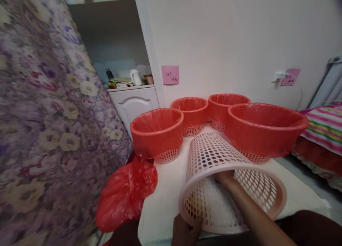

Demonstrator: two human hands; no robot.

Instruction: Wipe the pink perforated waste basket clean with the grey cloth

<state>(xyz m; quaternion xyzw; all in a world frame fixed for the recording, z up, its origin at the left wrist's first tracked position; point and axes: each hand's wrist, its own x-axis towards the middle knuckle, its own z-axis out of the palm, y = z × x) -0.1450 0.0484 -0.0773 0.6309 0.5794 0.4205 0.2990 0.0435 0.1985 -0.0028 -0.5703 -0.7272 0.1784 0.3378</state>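
A pale pink perforated plastic wastebasket (213, 149) lies tilted on its side, with its wide mouth towards me. My left hand (187, 230) grips the lower left of its rim, the thumb curled at the edge. Through the mouth reaches my right arm, and my right hand (223, 175) is inside against the upper wall. Its fingers are hidden by the basket, so I cannot make out whether they hold anything. Left of the basket, a crumpled red plastic bag (128, 192) hangs at the table's edge.
Several wastebaskets lined with red bags stand behind: one at left (157, 132), one at right (267, 132), others near the wall. They share a white-covered table (160, 203). A floral curtain (53, 132) hangs at left; a striped bed cover (326, 124) lies at right.
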